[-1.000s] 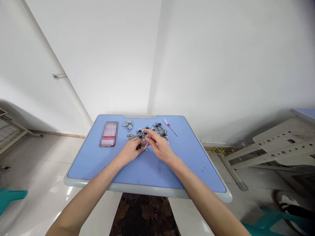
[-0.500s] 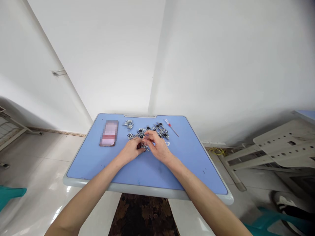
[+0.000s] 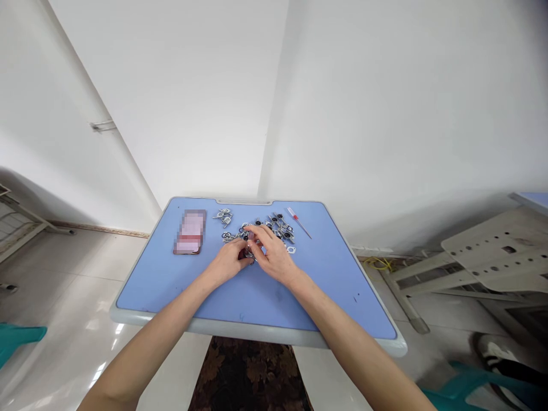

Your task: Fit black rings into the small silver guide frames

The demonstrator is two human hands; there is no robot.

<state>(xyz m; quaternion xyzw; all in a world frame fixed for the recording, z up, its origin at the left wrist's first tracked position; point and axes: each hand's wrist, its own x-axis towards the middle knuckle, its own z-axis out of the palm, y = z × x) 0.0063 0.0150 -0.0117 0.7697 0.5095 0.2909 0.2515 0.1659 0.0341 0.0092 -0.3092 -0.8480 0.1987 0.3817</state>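
Note:
My left hand (image 3: 229,260) is closed around a small metal fitting (image 3: 250,254), low over the blue table. Its fingers cover most of the piece, so its exact kind is hidden. My right hand (image 3: 274,255) meets it from the other side, thumb and bent fingers on the upper part of the same piece. Just behind the hands lies a pile of metal fittings (image 3: 286,234) with round black parts. A flat white metal plate with a hole (image 3: 291,250) rests beside my right hand.
A smaller group of metal pieces (image 3: 223,216) lies at the back of the blue table (image 3: 171,291). On the left is a phone (image 3: 189,232); at the back right, a screwdriver with a red and clear handle (image 3: 298,221). A white wall (image 3: 205,114) stands behind.
My right hand has shifted slightly left, its fingers reaching farther over the metal fitting. My left hand stays in place with its hold. The things on the table have not moved.

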